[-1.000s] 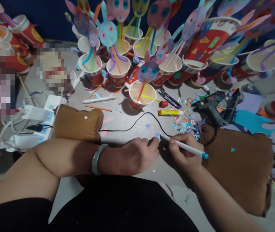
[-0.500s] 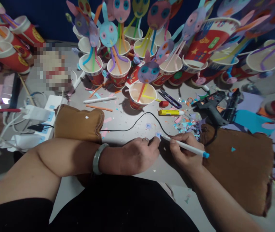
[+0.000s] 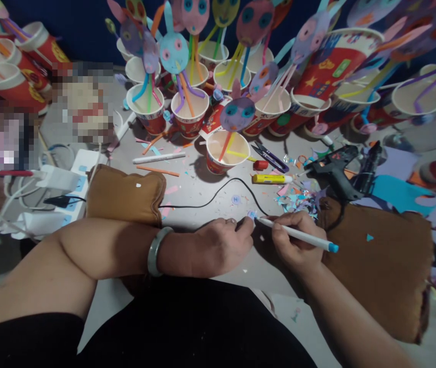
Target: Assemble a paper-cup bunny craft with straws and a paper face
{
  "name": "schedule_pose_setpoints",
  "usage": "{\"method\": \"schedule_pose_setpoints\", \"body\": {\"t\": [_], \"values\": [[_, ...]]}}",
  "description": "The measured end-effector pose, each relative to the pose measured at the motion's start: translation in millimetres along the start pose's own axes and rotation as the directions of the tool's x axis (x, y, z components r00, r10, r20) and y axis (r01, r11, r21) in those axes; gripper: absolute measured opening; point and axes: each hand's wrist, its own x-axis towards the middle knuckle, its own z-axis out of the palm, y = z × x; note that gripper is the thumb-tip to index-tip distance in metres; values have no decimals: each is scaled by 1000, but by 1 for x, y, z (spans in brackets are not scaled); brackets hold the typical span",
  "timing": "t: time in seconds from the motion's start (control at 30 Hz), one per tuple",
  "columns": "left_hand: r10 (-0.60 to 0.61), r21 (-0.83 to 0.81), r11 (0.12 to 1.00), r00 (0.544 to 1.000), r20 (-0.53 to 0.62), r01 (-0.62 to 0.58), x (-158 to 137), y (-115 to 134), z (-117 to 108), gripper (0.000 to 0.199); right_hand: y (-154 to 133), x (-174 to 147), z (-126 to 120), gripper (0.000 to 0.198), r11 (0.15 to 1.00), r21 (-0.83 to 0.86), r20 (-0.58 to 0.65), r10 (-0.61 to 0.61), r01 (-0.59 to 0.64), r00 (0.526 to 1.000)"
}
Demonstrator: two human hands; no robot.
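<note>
A white felt-tip pen [image 3: 305, 235] with a blue end is gripped in my right hand [image 3: 296, 240], its tip pointing left and touching or just above a small pale-blue paper disc [image 3: 252, 214]. My left hand [image 3: 221, 246] rests on the table with curled fingers, and its fingertips hold the disc's near edge down. Blue marks show on the disc, partly covered by fingers. Another small disc [image 3: 235, 200] with a blue H-like mark lies just behind. Farther back stands a paper cup [image 3: 221, 163] with straws and a purple paper face [image 3: 237, 114].
Decorated cups [image 3: 190, 118] line the back. A yellow marker [image 3: 270, 179], thread snips [image 3: 269, 156], paper scraps [image 3: 296, 199] and a black glue gun [image 3: 335, 168] lie rightward. Brown cushions [image 3: 124, 197] flank my hands; a black cable [image 3: 218, 190] crosses between. A power strip [image 3: 78, 179] is left.
The pen has shifted slightly to the right and down with my right hand. My left hand stays in place on the small disc.
</note>
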Motion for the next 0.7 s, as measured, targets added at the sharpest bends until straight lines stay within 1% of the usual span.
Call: {"method": "schedule_pose_setpoints", "body": {"t": [0.1, 0.23, 0.37, 0.5, 0.6, 0.7], "values": [[-1, 1, 1000, 1000, 7, 1, 0, 0, -1, 23, 1, -2, 0, 9, 1000, 15, 24, 16, -16, 1000], [3, -1, 1000, 1000, -8, -3, -1, 0, -1, 23, 1, -1, -1, 9, 998, -41, 52, 40, -38, 998], [15, -3, 1000, 1000, -4, -15, -2, -1, 0, 21, -2, 1, -2, 9, 993, -110, 14, 52, -50, 999], [8, 6, 1000, 1000, 6, -8, -1, -1, -1, 21, -1, 1, -2, 9, 998, -58, 30, 25, -24, 999], [13, 8, 1000, 1000, 20, -13, -1, -1, -2, 21, 0, -1, -1, 9, 999, -14, 52, 40, -39, 998], [22, -2, 1000, 1000, 6, -22, -2, -1, -2, 20, 1, -1, -2, 9, 997, -49, 37, 69, -67, 997]]}}
